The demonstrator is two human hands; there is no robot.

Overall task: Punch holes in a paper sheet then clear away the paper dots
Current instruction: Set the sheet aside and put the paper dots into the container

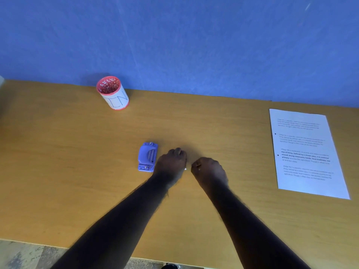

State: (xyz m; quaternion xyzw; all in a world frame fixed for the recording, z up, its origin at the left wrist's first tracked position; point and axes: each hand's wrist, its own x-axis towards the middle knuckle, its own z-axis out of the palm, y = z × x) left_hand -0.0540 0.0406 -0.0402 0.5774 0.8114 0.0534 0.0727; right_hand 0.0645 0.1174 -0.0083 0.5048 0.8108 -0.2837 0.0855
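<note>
We see our two bare arms with no sleeves at all. Fine hairs stand out along their edges. Our left hand and right hand wear no gloves and no watch.

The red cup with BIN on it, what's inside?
Inside the red cup only its red wall with a white leafy pattern shows. The bottom is hidden by the near rim, so paper dots there cannot be seen.

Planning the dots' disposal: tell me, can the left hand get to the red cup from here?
Probably yes: bare table lies between the left hand and the red cup, with the hole punch off that line.
</note>
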